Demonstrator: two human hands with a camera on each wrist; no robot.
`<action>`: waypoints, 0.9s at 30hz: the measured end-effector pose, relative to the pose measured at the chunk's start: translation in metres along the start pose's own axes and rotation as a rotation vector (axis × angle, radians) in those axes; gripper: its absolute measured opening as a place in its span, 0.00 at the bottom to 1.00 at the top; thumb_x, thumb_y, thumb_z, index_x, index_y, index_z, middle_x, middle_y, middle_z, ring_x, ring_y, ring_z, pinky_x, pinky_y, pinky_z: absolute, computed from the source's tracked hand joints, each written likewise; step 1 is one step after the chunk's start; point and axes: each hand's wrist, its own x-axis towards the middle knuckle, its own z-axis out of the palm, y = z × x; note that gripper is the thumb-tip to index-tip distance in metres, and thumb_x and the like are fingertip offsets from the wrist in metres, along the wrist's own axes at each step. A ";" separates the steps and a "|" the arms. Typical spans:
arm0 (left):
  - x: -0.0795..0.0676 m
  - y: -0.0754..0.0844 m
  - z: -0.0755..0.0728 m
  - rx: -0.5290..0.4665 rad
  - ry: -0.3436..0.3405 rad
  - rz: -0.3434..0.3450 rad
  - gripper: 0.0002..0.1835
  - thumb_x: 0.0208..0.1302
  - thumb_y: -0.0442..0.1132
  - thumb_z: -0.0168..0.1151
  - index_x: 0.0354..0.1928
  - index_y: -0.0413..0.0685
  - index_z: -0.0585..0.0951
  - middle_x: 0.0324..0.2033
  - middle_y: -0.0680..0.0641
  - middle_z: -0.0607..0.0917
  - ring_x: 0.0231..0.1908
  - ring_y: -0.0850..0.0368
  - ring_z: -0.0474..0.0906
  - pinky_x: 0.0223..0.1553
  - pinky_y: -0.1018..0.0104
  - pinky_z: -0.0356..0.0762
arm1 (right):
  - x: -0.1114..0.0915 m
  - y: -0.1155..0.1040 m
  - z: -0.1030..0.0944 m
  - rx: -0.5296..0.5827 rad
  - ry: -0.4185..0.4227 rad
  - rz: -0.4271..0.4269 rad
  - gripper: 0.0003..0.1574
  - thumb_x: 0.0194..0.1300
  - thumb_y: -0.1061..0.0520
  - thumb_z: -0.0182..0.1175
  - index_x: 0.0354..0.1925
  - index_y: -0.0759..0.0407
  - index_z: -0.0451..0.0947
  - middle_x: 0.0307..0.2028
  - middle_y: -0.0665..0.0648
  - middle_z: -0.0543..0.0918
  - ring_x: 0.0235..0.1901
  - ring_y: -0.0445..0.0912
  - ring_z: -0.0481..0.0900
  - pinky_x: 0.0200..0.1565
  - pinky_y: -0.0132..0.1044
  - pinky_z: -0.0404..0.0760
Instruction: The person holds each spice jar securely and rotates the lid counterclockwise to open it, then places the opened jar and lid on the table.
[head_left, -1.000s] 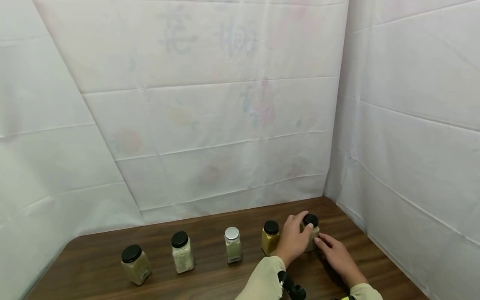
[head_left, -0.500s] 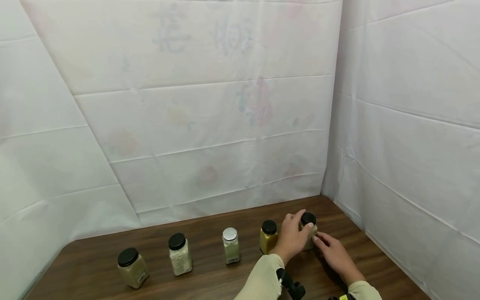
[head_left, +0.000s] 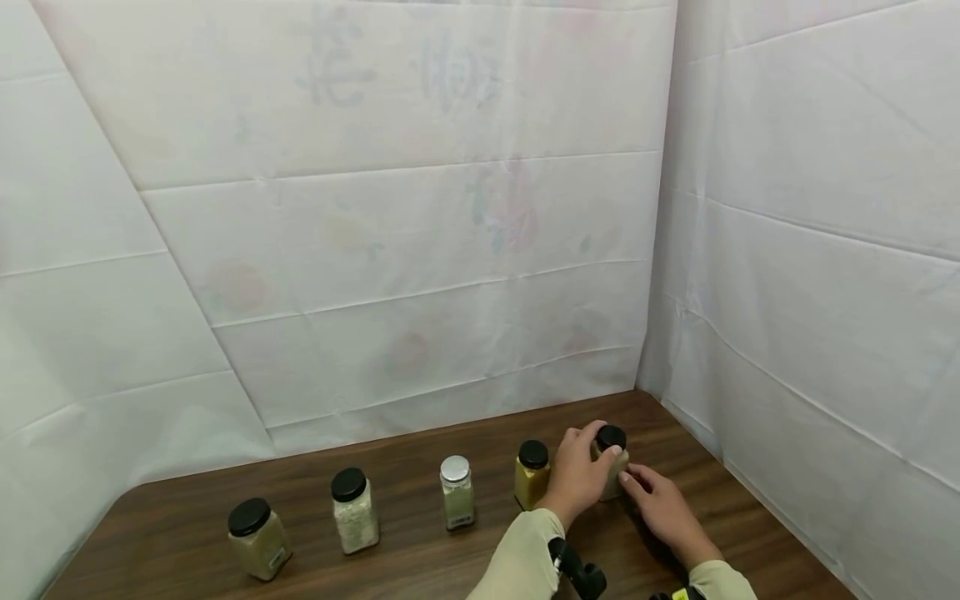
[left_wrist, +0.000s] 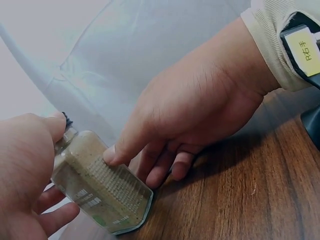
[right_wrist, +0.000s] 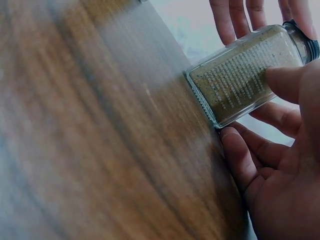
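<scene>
A square glass spice jar (head_left: pixel 613 482) with a black lid stands at the right end of a row of jars. It holds a brownish, speckled seasoning, and fine print covers its side (right_wrist: pixel 235 75). My left hand (head_left: pixel 577 473) holds the jar from the left, with a digit against the lid, as the left wrist view shows. From the right, my right hand (head_left: pixel 666 510) holds its body: the thumb presses on the printed face and other fingers curl beside it. The jar's base meets the wooden table (left_wrist: pixel 240 195).
Left of the hands stand a yellow-filled jar (head_left: pixel 531 483), a slim silver-lidded jar (head_left: pixel 458 500), a pale-filled jar (head_left: pixel 356 521) and a black-lidded jar (head_left: pixel 258 542) at far left. White cloth sheets (head_left: pixel 420 250) hang behind and at both sides of the table.
Everything in the head view has drifted slightly left as the camera turned. Both hands keep their hold on the spice jar, with no clear movement of it on the table.
</scene>
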 end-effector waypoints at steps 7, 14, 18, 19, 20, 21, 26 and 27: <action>0.000 0.000 0.002 -0.040 0.023 -0.007 0.22 0.62 0.58 0.56 0.58 0.71 0.72 0.45 0.56 0.73 0.43 0.61 0.73 0.45 0.60 0.72 | 0.000 0.000 -0.002 -0.041 -0.001 -0.021 0.46 0.63 0.30 0.46 0.62 0.64 0.66 0.59 0.65 0.70 0.58 0.59 0.67 0.53 0.55 0.67; 0.000 0.001 0.000 -0.099 0.062 0.002 0.21 0.62 0.54 0.59 0.56 0.61 0.75 0.43 0.55 0.76 0.44 0.59 0.73 0.45 0.59 0.72 | 0.003 -0.002 0.001 0.031 0.016 -0.003 0.37 0.66 0.38 0.51 0.60 0.63 0.68 0.54 0.63 0.74 0.47 0.50 0.74 0.38 0.40 0.78; 0.001 0.001 -0.003 -0.127 0.079 0.017 0.20 0.63 0.51 0.58 0.56 0.57 0.75 0.44 0.55 0.77 0.46 0.60 0.73 0.47 0.59 0.71 | 0.004 -0.005 0.001 0.036 0.019 0.001 0.36 0.66 0.39 0.51 0.60 0.63 0.67 0.53 0.62 0.75 0.47 0.51 0.75 0.38 0.40 0.78; 0.001 0.001 -0.003 -0.138 0.079 0.015 0.19 0.64 0.50 0.57 0.56 0.56 0.75 0.44 0.56 0.77 0.47 0.60 0.73 0.48 0.59 0.71 | 0.004 -0.006 0.001 0.036 0.018 0.000 0.36 0.67 0.39 0.51 0.60 0.64 0.67 0.53 0.63 0.74 0.47 0.51 0.74 0.38 0.40 0.78; 0.001 0.001 -0.003 -0.152 0.079 0.010 0.19 0.64 0.50 0.57 0.55 0.57 0.76 0.45 0.57 0.77 0.48 0.60 0.73 0.48 0.59 0.71 | 0.004 -0.006 0.000 0.035 0.017 -0.002 0.36 0.67 0.39 0.51 0.60 0.64 0.67 0.53 0.63 0.74 0.47 0.51 0.74 0.38 0.41 0.78; 0.001 0.001 -0.003 -0.164 0.077 0.003 0.18 0.65 0.50 0.56 0.55 0.57 0.76 0.45 0.58 0.77 0.48 0.61 0.73 0.49 0.59 0.71 | 0.004 -0.006 0.000 0.036 0.018 -0.002 0.36 0.67 0.40 0.51 0.60 0.64 0.67 0.53 0.63 0.74 0.47 0.51 0.74 0.38 0.41 0.78; -0.002 0.002 -0.004 -0.214 0.082 0.004 0.14 0.67 0.47 0.54 0.53 0.58 0.77 0.45 0.58 0.79 0.48 0.62 0.74 0.49 0.59 0.71 | 0.002 -0.005 0.001 0.035 0.022 0.010 0.36 0.66 0.39 0.51 0.60 0.64 0.67 0.53 0.64 0.74 0.48 0.52 0.74 0.39 0.40 0.78; -0.003 0.002 -0.004 -0.218 0.081 0.004 0.14 0.67 0.47 0.54 0.52 0.58 0.77 0.45 0.58 0.79 0.48 0.62 0.74 0.49 0.59 0.71 | 0.002 -0.004 0.002 0.032 0.023 0.016 0.37 0.66 0.39 0.51 0.60 0.64 0.67 0.53 0.64 0.74 0.48 0.52 0.74 0.39 0.40 0.78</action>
